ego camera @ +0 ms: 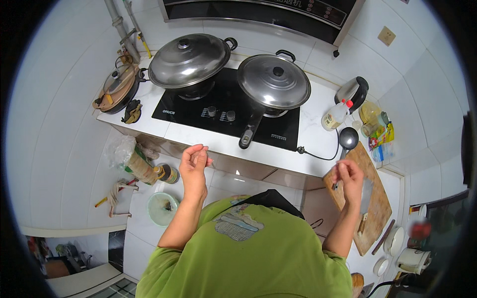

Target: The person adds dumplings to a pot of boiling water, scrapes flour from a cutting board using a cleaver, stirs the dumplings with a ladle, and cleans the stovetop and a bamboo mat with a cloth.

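My left hand (194, 161) is raised in front of the counter edge, fingers loosely curled and holding nothing. My right hand (349, 174) is over the cutting board (375, 212), where its fingers overlap the handle of a metal ladle (349, 138). Whether they grip that handle or pass above it, I cannot tell. Partly hidden behind my right wrist, a cleaver (366, 195) lies on the board. Ahead of me a lidded wok (250, 128) sits on the right burner, its long handle pointing my way. A larger lidded pan (189, 61) covers the left burner.
The black gas hob (190, 110) has two knobs. Right of it stand a vinegar-like bottle (333, 116), an electric kettle (352, 95) and seasoning packets (384, 136). A power cord (320, 156) crosses the counter. A bucket (162, 210) and bottle (166, 173) are on the floor.
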Demonstrator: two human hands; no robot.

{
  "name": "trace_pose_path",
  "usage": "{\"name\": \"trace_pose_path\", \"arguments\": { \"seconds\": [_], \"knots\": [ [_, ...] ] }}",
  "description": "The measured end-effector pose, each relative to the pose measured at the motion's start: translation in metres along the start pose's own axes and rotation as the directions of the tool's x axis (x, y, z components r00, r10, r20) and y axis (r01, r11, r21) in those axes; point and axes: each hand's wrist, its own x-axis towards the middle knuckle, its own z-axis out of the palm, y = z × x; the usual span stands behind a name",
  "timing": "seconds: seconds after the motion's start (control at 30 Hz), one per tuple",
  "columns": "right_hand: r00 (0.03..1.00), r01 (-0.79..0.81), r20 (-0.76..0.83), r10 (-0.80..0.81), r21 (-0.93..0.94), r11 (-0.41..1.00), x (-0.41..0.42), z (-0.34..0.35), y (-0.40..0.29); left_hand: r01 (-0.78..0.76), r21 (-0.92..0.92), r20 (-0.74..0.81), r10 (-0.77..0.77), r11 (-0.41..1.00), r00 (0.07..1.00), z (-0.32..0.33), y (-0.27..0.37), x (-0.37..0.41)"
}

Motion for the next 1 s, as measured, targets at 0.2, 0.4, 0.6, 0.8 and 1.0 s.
{"name": "trace_pose_path", "arguments": {
  "seconds": [0.2, 0.4, 0.6, 0.8, 1.0],
  "knots": [
    [0.725, 0.034, 0.689, 0.002, -0.039, 0.999, -0.005, 0.126, -0.025, 0.187, -0.157, -0.125, -0.207, 0.970, 0.970, -0.053, 0.023, 0.008],
    [0.413, 0.179, 0.906, 0.095, -0.182, 0.967, -0.025, 0.222, -0.040, 0.369, -0.378, -0.155, -0.451, 0.849, 0.879, -0.120, 0.033, 0.019],
    [0.353, 0.132, 0.933, 0.075, -0.129, 0.983, -0.038, 0.269, -0.033, 0.380, -0.460, -0.142, -0.489, 0.802, 0.860, -0.183, 0.031, 0.024],
    [0.449, -0.158, 0.884, 0.131, -0.066, 0.985, -0.040, 0.306, -0.009, 0.387, -0.576, -0.100, -0.532, 0.720, 0.841, -0.228, 0.034, 0.047],
    [0.590, -0.335, 0.763, 0.264, -0.066, 0.940, -0.023, 0.330, 0.016, 0.354, -0.567, -0.088, -0.483, 0.743, 0.871, -0.258, 0.024, 0.109]
  ]
}}
